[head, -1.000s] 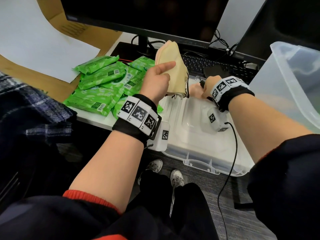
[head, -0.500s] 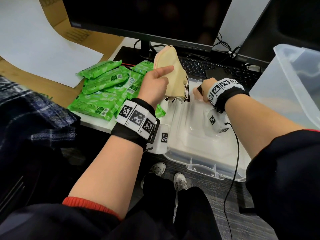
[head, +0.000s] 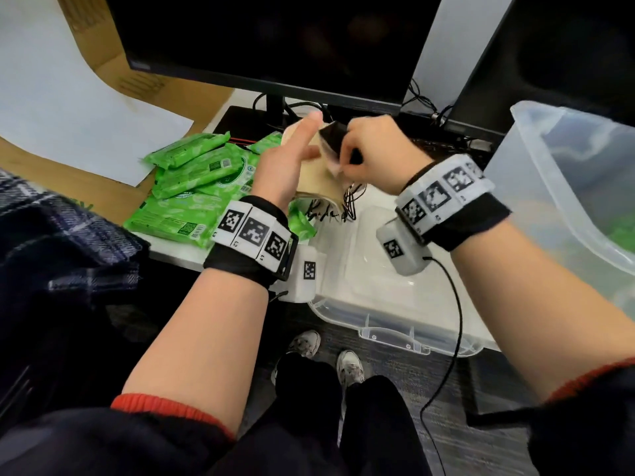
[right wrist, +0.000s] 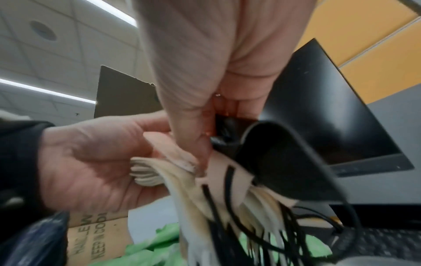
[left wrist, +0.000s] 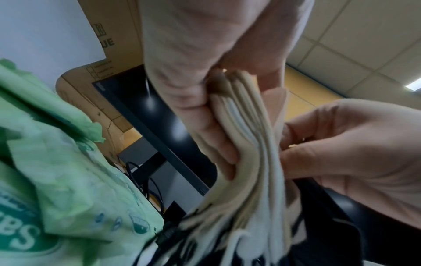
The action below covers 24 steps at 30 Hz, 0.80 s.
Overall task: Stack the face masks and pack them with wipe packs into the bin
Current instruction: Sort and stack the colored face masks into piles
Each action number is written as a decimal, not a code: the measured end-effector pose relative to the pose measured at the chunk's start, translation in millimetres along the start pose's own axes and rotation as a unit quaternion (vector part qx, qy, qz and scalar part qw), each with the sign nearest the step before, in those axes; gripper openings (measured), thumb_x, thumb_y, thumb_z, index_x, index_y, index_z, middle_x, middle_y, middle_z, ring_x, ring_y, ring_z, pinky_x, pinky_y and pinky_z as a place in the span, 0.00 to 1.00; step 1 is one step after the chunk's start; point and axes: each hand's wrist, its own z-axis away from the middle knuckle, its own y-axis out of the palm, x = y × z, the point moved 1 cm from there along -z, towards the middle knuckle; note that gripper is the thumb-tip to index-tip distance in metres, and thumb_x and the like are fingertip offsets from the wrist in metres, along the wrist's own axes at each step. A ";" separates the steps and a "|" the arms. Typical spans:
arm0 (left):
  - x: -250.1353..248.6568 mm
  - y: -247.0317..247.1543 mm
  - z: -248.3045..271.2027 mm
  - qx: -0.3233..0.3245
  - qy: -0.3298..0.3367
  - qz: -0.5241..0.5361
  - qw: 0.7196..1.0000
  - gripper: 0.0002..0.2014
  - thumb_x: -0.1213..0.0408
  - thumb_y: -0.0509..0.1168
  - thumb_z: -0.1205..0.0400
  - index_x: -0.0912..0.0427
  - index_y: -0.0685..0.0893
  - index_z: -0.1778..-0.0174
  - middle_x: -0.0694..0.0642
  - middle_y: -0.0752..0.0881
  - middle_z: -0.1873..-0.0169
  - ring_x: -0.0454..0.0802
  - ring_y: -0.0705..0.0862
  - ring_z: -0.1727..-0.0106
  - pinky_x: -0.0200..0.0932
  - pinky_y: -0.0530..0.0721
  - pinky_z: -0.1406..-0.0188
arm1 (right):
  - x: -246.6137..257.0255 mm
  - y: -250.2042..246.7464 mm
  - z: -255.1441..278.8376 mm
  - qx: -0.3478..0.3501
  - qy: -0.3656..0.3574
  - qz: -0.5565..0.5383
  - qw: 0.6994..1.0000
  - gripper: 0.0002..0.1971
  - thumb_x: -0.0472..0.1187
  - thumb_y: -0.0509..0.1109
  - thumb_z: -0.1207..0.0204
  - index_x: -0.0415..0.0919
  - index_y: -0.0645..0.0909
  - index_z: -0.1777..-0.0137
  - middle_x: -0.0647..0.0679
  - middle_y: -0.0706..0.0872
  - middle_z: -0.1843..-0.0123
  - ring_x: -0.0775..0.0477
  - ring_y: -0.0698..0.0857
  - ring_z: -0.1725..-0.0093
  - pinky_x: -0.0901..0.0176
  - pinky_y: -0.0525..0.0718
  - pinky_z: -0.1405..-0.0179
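Left hand [head: 285,166] clamping soft, floppy beige folded face masks [left wrist: 248,147]; right hand [head: 372,151] pinching black mask [right wrist: 280,162] against them. Best gripped mid-fold.

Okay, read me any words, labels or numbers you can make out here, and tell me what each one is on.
"KEEP IN COOL": cardboard box, printed sideways, last word uncertain.
"UE": end of a cut-off word on the same box, left wrist view.
"BS": partial white letters on a green wipe pack.
Wristband markers: patterns only.
Wipe pack labels, head view: too small.
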 end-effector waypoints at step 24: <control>0.8 9.6 24.9 0.082 0.132 0.047 0.987 0.08 0.65 0.73 0.27 0.66 0.89 0.58 0.59 0.90 0.63 0.52 0.88 0.58 0.46 0.86 0.48 | 3.5 7.2 36.9 -0.095 0.099 -0.493 0.859 0.22 0.17 0.48 0.28 0.47 0.65 0.55 0.48 0.73 0.64 0.55 0.71 0.69 0.68 0.71 0.71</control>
